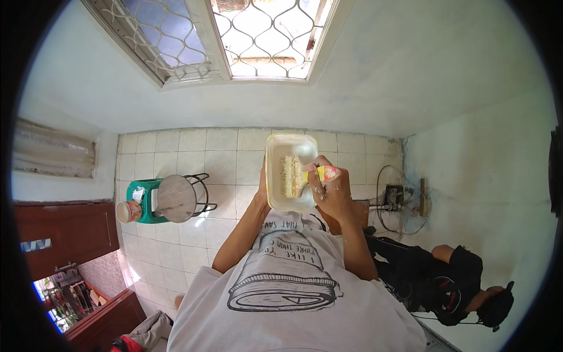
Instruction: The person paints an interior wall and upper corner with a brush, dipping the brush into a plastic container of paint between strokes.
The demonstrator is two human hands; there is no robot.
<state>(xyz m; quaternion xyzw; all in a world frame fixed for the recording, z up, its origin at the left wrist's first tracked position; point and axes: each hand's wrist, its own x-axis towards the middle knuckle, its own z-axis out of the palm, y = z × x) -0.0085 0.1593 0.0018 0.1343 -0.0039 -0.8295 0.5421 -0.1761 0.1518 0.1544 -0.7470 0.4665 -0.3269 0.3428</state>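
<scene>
The grilled window (268, 41), tiled floor (221, 158) and brown door (73, 234) suggest a room in a home

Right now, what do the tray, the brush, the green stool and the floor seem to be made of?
Tray: probably smooth plastic, by its moulded, rounded corners.
Brush: pale bristles, natural or synthetic, showing as strands; yellow-pink handle, wood or plastic.
Green stool: likely smooth plastic, judging by its even colour.
Floor: apparently glazed ceramic, by its grid joints and shiny-looking patches.
</scene>
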